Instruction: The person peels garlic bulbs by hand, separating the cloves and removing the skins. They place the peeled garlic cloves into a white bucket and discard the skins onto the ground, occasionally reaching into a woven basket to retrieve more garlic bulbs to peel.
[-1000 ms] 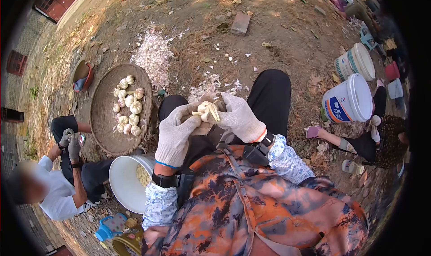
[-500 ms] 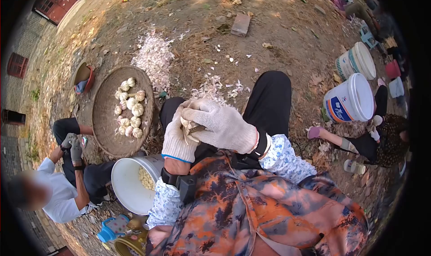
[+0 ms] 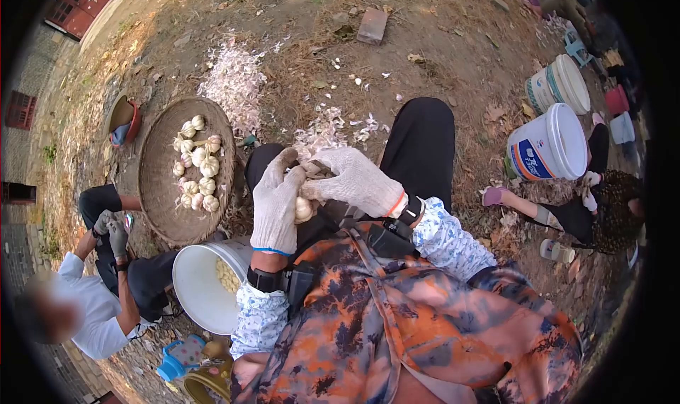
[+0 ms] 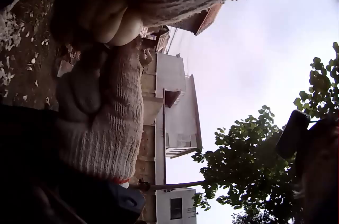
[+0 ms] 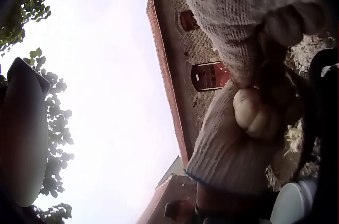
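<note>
My left hand (image 3: 275, 209), in a white knit glove with a blue cuff, holds a pale garlic bulb (image 3: 303, 209) against its palm. The bulb's plump cloves (image 4: 117, 25) bulge out below the left glove in the left wrist view. My right hand (image 3: 361, 183), gloved with an orange-red cuff, meets the left one over my lap. Its thumb and curled fingers pinch at the upper side of the garlic, which the gloves partly hide. In the right wrist view the rounded bulb (image 5: 254, 112) shows between the two gloves.
A round woven basket (image 3: 159, 191) of garlic bulbs lies at left. Below it, a white bucket (image 3: 195, 291) holds peeled cloves. Garlic skins (image 3: 234, 82) litter the ground ahead, near a brick (image 3: 372, 26). Lidded buckets (image 3: 545, 149) stand at right. Seated people flank me.
The hands were apart with loosened cloves and a stem showing, then the right folded over the left. Now the right has drawn back rightward, and the garlic shows low in the left palm.
</note>
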Motion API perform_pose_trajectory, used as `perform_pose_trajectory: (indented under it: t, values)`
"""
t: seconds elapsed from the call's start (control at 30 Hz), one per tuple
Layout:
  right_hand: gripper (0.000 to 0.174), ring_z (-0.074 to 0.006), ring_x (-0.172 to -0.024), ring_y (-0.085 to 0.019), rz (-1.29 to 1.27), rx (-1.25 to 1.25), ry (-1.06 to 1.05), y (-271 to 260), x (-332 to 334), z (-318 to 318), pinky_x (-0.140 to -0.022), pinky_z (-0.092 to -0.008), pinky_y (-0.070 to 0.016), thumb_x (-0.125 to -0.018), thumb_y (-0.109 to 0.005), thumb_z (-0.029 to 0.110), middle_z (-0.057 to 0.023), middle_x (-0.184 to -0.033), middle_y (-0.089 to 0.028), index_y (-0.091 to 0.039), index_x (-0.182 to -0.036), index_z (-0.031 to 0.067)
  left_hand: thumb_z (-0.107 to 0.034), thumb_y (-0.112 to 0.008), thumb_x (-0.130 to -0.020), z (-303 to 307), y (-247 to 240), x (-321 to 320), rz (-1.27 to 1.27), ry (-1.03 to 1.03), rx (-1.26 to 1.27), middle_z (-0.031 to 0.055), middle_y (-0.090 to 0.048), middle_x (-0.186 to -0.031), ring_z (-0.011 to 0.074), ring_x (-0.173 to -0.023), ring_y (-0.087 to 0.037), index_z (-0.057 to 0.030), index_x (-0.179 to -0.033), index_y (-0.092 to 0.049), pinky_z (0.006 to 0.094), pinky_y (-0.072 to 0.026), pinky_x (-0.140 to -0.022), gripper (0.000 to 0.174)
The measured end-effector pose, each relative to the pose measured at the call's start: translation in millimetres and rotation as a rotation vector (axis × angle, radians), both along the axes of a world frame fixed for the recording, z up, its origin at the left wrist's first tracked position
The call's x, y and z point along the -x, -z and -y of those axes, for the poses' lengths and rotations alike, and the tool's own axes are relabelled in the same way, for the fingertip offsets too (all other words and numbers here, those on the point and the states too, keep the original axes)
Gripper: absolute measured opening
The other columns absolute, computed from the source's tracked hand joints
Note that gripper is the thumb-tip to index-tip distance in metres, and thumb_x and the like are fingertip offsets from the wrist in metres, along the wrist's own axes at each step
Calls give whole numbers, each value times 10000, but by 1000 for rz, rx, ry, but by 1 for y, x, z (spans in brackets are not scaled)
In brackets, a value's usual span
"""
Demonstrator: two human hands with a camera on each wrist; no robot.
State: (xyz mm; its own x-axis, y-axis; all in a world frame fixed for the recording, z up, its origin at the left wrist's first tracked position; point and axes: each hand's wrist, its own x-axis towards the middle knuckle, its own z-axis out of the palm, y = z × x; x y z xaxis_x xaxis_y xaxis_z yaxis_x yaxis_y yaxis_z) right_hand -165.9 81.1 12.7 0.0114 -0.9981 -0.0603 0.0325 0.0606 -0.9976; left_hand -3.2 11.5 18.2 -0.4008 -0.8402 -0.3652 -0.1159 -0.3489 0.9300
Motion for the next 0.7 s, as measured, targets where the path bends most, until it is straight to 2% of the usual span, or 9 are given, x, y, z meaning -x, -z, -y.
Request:
perform_pose_trajectory:
  t: [0.17,0.23,0.27,0.3,0.43,0.5,0.57,0.63,0.7]
  values:
    - [266,-109,-750,-628,22,-104,29,0,-5,-6,-660,-297,-504,-866,-738,179,-65,-841,-700,-697,-1037,-21,-175,-522,-1011,4,0,-5,38,0,40,76,-659,-900,120,-634,-627,-10,-1320,-578,251,-506,-459,355]
    - [234,-145,-720,-644,37,-100,83,0,-8,-6,-635,-326,-498,-841,-733,187,-87,-784,-694,-713,-964,-11,-198,-528,-996,0,-20,5,231,29,-165,108,-698,-979,172,-912,-659,29,-1238,-646,298,-515,-857,352]
    - [282,-131,-720,-637,-136,19,108,2,-9,-5,-641,-327,-495,-843,-731,230,-84,-765,-681,-700,-969,-20,-214,-509,-1015,7,14,-4,383,161,402,118,-694,-873,166,-750,-674,8,-1237,-643,300,-536,-723,342]
    - [332,-117,-721,-630,-307,137,132,3,-10,-4,-647,-327,-492,-845,-728,273,-81,-746,-668,-688,-974,-29,-214,-509,-1015,9,16,-5,384,160,399,118,-694,-873,166,-750,-674,8,-1237,-643,300,-536,-723,342]
    - [336,-151,-687,-630,-426,132,104,5,-8,-3,-624,-351,-482,-823,-724,269,-102,-720,-646,-671,-965,-31,-262,-491,-1035,2,4,0,382,209,323,110,-691,-800,150,-533,-633,-4,-1236,-639,295,-488,-507,359]
    - [322,-156,-660,-627,-278,-36,-36,3,-3,-3,-586,-338,-461,-815,-721,252,-90,-715,-646,-674,-992,-13,-280,-494,-1036,-1,-12,2,374,216,263,97,-688,-775,147,-487,-617,-10,-1226,-644,287,-468,-452,362]
    - [227,-125,-551,-563,-54,-186,-81,0,-1,-7,-492,-287,-392,-845,-708,188,-75,-704,-642,-680,-953,-10,-295,-523,-1028,2,-21,-4,191,210,-247,67,-664,-727,136,-509,-617,-36,-1184,-658,252,-478,-441,331]
    - [132,-72,-476,-478,560,-455,10,7,-1,-6,-413,-254,-314,-826,-702,109,-52,-680,-619,-687,-841,-21,-306,-546,-1022,2,-18,-10,33,207,-281,54,-639,-696,131,-502,-610,-47,-1110,-656,228,-471,-413,295]
    - [65,-51,-449,-429,668,-489,31,9,0,-7,-388,-237,-259,-845,-678,44,-54,-665,-613,-670,-850,-20,-300,-543,-1024,1,-15,-9,-28,145,-265,67,-643,-708,136,-497,-610,-38,-1085,-653,235,-463,-402,290]
